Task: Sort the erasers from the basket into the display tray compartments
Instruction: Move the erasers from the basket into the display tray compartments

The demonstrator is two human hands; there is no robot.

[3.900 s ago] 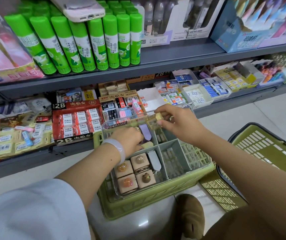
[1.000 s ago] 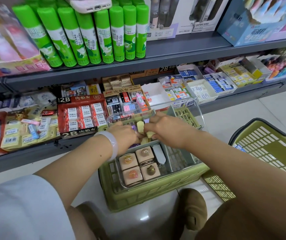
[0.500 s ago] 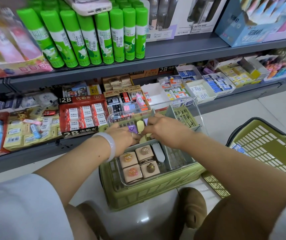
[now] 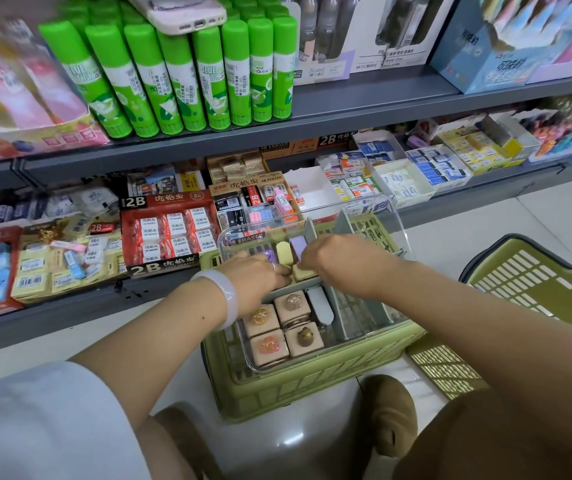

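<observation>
Tray: clear display tray (image 4: 403, 237) with grey dividers, sitting on top of a green basket (image 4: 298, 382).
Left hand (image 4: 253, 278): over the tray's 10 o'clock compartment, fingers bunched together at a pale yellow eraser (image 4: 303, 271); grip hidden, cannot tell.
Right hand (image 4: 343, 261): opposite at 1 o'clock, fingertips curled down on the same eraser; cannot tell whether pinching.
Upright erasers: one yellow (image 4: 284, 252), one lilac (image 4: 298, 245), at 12 o'clock behind the fingers.
Near compartment: four pink square erasers (image 4: 283, 327) at 7 o'clock, a white capsule eraser (image 4: 320, 305) beside them.
Second basket (image 4: 534, 282): at 3 o'clock.
</observation>
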